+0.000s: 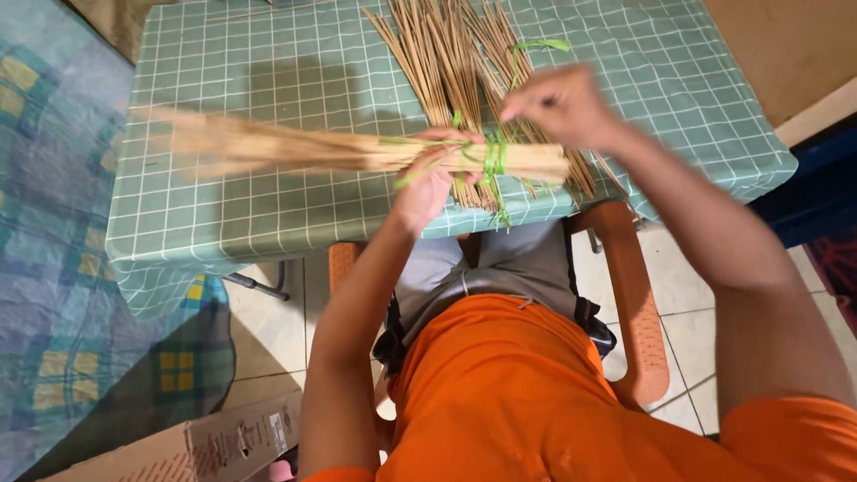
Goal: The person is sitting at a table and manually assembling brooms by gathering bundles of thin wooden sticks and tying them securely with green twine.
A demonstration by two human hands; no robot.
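My left hand (427,183) grips a bundle of thin tan sticks (295,150) that lies sideways over the table, its left end blurred. A green strip (494,157) is wound around the bundle near its right end. My right hand (561,105) hovers just above that wrapped end, fingers pinched on the green strip. Behind it, a loose pile of the same sticks (446,54) fans out toward the table's far edge, with another green strip (540,45) lying on top.
The table wears a green checked cloth (268,54). I sit on an orange plastic chair (638,303) over a tiled floor. A patterned blanket (54,268) lies at the left, and a cardboard box (214,446) sits at the bottom left.
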